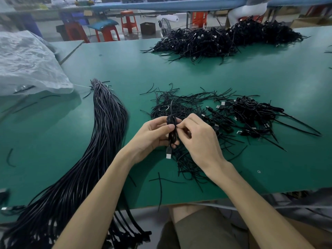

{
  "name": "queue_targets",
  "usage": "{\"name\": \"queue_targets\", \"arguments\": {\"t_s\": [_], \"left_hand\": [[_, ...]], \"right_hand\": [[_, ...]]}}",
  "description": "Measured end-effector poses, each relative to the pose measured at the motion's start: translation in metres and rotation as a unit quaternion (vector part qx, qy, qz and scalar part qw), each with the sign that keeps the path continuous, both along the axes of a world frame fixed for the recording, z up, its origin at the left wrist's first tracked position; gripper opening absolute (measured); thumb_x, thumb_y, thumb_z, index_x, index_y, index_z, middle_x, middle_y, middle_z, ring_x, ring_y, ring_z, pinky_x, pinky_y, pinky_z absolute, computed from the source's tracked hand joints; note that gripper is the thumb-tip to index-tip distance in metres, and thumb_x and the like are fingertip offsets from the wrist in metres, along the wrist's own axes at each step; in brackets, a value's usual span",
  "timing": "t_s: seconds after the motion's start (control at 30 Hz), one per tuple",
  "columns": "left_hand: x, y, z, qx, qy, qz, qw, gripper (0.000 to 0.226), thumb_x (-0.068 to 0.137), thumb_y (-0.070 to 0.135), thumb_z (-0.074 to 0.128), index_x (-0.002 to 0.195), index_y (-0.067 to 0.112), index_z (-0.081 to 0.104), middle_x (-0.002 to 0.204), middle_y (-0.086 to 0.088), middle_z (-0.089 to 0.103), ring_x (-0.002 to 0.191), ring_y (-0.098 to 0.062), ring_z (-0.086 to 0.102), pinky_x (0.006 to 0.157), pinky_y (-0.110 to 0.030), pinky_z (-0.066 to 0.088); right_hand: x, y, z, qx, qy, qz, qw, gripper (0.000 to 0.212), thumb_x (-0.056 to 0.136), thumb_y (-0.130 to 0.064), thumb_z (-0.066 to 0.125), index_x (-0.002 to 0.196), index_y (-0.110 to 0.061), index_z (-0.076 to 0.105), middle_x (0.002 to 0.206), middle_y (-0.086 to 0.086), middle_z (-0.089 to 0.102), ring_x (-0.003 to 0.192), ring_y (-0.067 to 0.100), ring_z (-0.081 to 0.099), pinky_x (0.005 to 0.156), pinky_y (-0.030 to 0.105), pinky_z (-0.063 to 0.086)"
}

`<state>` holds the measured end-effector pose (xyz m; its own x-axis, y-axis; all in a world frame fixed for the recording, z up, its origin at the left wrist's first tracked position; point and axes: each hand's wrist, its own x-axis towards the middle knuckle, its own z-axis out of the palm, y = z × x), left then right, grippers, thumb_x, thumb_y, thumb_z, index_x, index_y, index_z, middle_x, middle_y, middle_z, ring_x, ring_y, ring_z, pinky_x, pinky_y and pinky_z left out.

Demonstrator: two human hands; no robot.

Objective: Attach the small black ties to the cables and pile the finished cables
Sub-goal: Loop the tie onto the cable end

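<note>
My left hand (152,133) grips a folded black cable (171,136) upright above the green table (179,72); its USB plug (168,153) hangs below my fingers. My right hand (199,139) pinches a thin black tie (171,109) at the middle of that coil, and the tie's free end sticks up. Loose ties (181,103) lie scattered just behind my hands. A small pile of tied cables (251,112) sits to the right. A long bundle of untied cables (106,126) runs from mid-table off the near edge at the left.
A large heap of black cables (221,40) lies at the table's far side. A clear plastic bag (27,63) covers the left end. Stray ties lie near the front edge (159,187). Orange stools (128,21) and another bench stand beyond, with a seated person (248,9) at the back right.
</note>
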<state>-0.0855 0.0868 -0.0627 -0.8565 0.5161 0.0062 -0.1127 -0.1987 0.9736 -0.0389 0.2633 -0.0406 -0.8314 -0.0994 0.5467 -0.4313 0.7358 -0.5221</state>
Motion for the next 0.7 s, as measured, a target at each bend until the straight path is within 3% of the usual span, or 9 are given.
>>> {"name": "queue_targets", "arguments": {"t_s": [0.17, 0.3, 0.47, 0.53, 0.7], "left_hand": [[0.000, 0.000, 0.000, 0.005, -0.006, 0.005, 1.000, 0.022, 0.098, 0.019, 0.068, 0.118, 0.009, 0.068, 0.103, -0.015, 0.068, 0.083, -0.029, 0.068, 0.083, -0.044, 0.059], [0.000, -0.001, 0.003, -0.008, -0.001, 0.014, 1.000, 0.017, 0.098, 0.015, 0.068, 0.110, 0.005, 0.063, 0.091, -0.013, 0.064, 0.072, -0.028, 0.062, 0.073, -0.038, 0.056], [0.000, -0.005, 0.005, -0.013, 0.021, 0.036, 0.999, 0.012, 0.096, 0.013, 0.068, 0.101, 0.006, 0.059, 0.077, -0.011, 0.057, 0.063, -0.027, 0.054, 0.064, -0.036, 0.046], [0.000, -0.006, 0.005, -0.015, 0.025, 0.038, 0.999, 0.013, 0.095, 0.013, 0.068, 0.100, 0.005, 0.060, 0.077, -0.012, 0.055, 0.062, -0.026, 0.051, 0.063, -0.039, 0.041], [0.002, -0.005, 0.009, -0.004, 0.016, 0.009, 1.000, 0.016, 0.094, 0.013, 0.071, 0.103, 0.003, 0.062, 0.084, -0.009, 0.058, 0.064, -0.026, 0.055, 0.066, -0.031, 0.050]], "right_hand": [[0.002, 0.001, 0.002, 0.002, -0.012, 0.023, 1.000, 0.014, 0.099, -0.016, 0.064, 0.086, -0.012, 0.064, 0.092, -0.008, 0.057, 0.066, 0.005, 0.062, 0.062, 0.035, 0.055], [0.004, -0.001, 0.002, 0.030, -0.014, 0.031, 0.999, 0.014, 0.099, -0.015, 0.064, 0.086, -0.010, 0.063, 0.092, -0.005, 0.056, 0.069, 0.013, 0.055, 0.062, 0.041, 0.054], [0.009, -0.004, 0.002, 0.025, 0.014, 0.046, 0.999, 0.017, 0.100, -0.014, 0.064, 0.084, -0.009, 0.062, 0.088, -0.003, 0.054, 0.066, 0.008, 0.046, 0.059, 0.034, 0.051], [0.010, -0.004, 0.002, 0.026, 0.019, 0.049, 0.998, 0.017, 0.100, -0.013, 0.064, 0.084, -0.008, 0.062, 0.087, -0.002, 0.054, 0.066, 0.007, 0.044, 0.058, 0.033, 0.051], [0.014, 0.006, 0.005, 0.043, 0.033, 0.058, 0.997, 0.016, 0.098, -0.011, 0.066, 0.084, -0.008, 0.063, 0.086, -0.002, 0.055, 0.066, 0.006, 0.044, 0.058, 0.032, 0.051]]}}
